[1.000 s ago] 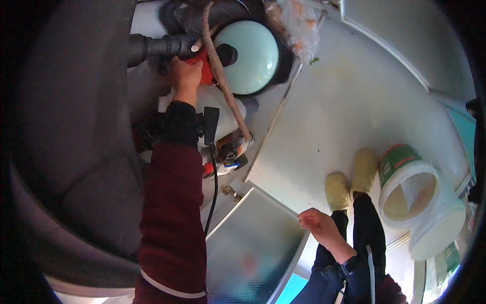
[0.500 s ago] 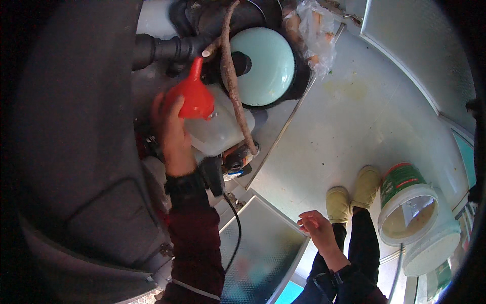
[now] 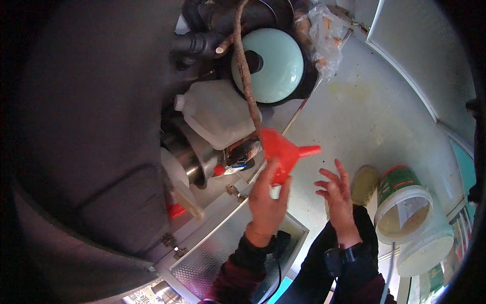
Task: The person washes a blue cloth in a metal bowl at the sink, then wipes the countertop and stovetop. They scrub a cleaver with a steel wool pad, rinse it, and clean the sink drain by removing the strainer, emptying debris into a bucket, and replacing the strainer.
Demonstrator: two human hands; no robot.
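Note:
A red plastic funnel [image 3: 281, 153] is in my left hand [image 3: 269, 205], gripped at its wide end with the spout aimed right. It is outside the cabinet, above the front edge. Close to the spout, my right hand [image 3: 338, 197] is raised with its fingers apart and nothing in it. Behind the funnel, inside the cabinet, a translucent plastic jug [image 3: 217, 114] lies on its side. A long brown stick [image 3: 245, 71] leans across the things there, its lower end reaching the funnel.
A pot with a pale green lid [image 3: 278, 66] sits beside a clear bag [image 3: 326, 38]. A metal pot [image 3: 195, 157] stands deeper in the cabinet. Open glass doors [image 3: 212, 263] flank the cabinet. On the floor at right are a white-rimmed bucket [image 3: 380, 213] and my shoe [image 3: 364, 185].
My left hand has carried the funnel out of the cabinet, down and to the right, and its spout now points right. My right hand has risen and its fingers have spread.

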